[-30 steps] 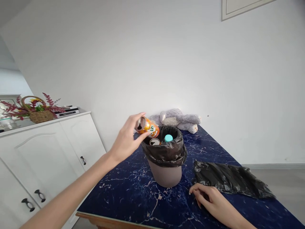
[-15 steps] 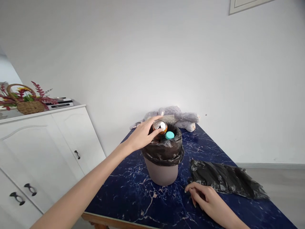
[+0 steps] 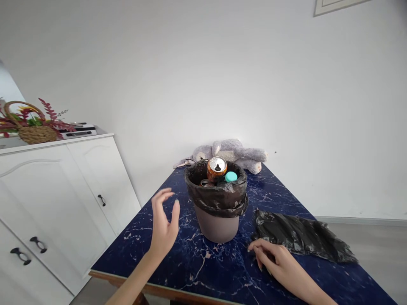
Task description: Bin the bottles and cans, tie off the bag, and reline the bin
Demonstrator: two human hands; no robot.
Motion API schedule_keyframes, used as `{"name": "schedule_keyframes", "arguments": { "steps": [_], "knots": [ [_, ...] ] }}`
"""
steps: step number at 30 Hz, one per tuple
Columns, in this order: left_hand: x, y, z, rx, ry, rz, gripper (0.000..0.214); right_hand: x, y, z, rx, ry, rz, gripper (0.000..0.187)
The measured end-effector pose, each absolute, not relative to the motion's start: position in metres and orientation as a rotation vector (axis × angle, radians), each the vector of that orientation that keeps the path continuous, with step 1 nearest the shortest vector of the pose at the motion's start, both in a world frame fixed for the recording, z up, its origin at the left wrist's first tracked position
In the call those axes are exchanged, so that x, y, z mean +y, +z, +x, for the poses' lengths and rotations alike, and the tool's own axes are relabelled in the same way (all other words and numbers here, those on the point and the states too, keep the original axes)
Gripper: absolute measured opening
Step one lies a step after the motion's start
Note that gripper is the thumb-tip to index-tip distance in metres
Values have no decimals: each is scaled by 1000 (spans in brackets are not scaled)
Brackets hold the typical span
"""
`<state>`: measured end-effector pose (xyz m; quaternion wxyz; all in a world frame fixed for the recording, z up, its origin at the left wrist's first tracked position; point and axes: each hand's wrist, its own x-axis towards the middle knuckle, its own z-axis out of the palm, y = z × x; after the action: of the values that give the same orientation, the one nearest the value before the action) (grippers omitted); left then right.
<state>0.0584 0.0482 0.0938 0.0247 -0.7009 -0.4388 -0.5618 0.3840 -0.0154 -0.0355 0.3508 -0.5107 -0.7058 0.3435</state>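
Observation:
A taupe bin (image 3: 218, 226), lined with a black trash bag (image 3: 216, 199), stands upright on the table. An orange and dark drink can (image 3: 217, 168) rests upright in its mouth, with its silver top facing up. Beside it shows a turquoise cap (image 3: 231, 176), and another can (image 3: 206, 183) sits lower inside. My left hand (image 3: 163, 224) is open and empty, left of the bin, with thumb and fingers apart. At the bin's right front, my right hand (image 3: 270, 258) rests on the table with loosely bent fingers, beside a flattened black plastic bag (image 3: 302, 235).
The dark blue marble-patterned table (image 3: 187, 271) runs back to the white wall. A grey plush toy (image 3: 235, 152) lies behind the bin. To the left stands a white cabinet (image 3: 63, 190), with a wicker flower basket (image 3: 38, 134) on top.
My left hand has let go of the orange can and drawn back to the left and down. The can stays in the bin's mouth. My right hand is nearly unmoved.

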Motion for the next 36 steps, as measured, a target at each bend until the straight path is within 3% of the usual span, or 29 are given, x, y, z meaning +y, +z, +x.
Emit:
{"name": "schedule_keyframes", "arguments": {
  "steps": [12,36],
  "knots": [
    [45,-8,0,-1939,-1320,-2641,43,-31,-48,389,-1709,962,-1392,54],
    [43,-10,-4,-1854,-1201,-2819,30,-38,-45,386,-1534,869,-1606,55]
  ]
}}
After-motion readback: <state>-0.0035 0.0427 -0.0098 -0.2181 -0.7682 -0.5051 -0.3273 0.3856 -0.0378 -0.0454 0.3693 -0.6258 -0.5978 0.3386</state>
